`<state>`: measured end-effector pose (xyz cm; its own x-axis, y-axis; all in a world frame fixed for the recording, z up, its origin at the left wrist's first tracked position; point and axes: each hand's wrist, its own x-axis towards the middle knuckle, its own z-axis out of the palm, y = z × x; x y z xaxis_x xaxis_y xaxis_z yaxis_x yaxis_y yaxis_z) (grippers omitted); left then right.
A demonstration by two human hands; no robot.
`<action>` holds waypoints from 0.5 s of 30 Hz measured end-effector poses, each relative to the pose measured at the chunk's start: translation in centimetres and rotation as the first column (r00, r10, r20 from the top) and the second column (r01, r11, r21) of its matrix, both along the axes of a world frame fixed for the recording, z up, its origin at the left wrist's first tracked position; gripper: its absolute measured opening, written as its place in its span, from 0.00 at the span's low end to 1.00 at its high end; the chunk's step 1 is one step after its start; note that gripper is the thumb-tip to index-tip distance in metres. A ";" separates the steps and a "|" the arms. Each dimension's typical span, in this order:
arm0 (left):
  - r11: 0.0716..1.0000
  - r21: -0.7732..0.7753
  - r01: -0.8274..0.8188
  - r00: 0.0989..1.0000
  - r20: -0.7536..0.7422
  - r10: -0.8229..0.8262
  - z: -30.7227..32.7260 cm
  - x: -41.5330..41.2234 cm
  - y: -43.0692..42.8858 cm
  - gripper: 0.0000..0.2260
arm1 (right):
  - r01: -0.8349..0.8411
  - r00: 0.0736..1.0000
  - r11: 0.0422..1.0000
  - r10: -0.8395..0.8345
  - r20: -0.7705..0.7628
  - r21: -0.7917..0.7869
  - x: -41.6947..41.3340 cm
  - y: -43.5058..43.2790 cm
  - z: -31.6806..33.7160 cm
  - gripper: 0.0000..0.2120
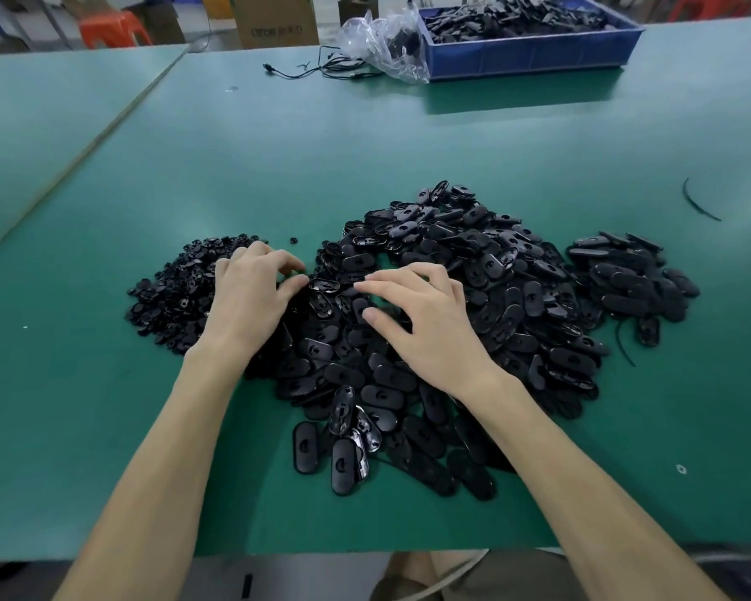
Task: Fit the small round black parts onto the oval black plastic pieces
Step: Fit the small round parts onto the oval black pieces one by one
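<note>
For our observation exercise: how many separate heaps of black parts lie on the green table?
3: small round parts at left, the big oval heap in the centre, a smaller oval heap at right. More fill the far blue crate.

- A brown cardboard box (274,19) is standing far beyond the left grip (252,292), behind the far edge of the worktop (278,145).
- Its front is showing one line of dark printed lettering, which is coming out too blurred to read with any certainty.
- No other text, label, brand or number is reading legibly.
</note>
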<state>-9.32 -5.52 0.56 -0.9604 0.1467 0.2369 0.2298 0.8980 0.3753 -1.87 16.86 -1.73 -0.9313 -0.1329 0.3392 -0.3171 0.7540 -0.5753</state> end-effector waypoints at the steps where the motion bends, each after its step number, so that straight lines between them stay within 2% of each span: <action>1: 1.000 0.004 -0.001 1.000 -0.014 0.002 -0.1 0.0 0.1 0.05 | -0.017 1.000 0.999 0.016 0.013 0.041 0.0 0.0 0.0 0.16; 3: 1.000 0.023 -0.007 1.000 -0.027 0.008 -0.2 0.1 0.2 0.03 | -0.031 0.999 0.996 0.028 0.037 0.080 -0.1 0.0 0.1 0.17; 7: 0.997 0.070 -0.042 0.999 -0.022 0.043 -0.4 0.2 0.3 0.01 | -0.036 0.998 0.999 0.034 0.052 0.037 -0.2 0.1 0.0 0.15; 10: 0.996 0.081 -0.040 0.999 -0.033 0.043 -0.5 0.3 0.4 0.05 | -0.034 0.998 0.999 0.032 0.059 0.023 -0.2 0.2 0.1 0.14; 15: 0.997 0.062 -0.047 0.994 -0.092 0.053 -0.5 0.6 0.5 0.03 | -0.078 0.993 0.996 0.074 0.087 0.046 0.0 0.1 0.4 0.20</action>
<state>-8.76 -5.00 0.10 -0.9394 0.0819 0.3329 0.2217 0.8857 0.4078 -1.88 16.99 -1.30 -0.9431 -0.2188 0.2505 -0.3260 0.7575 -0.5656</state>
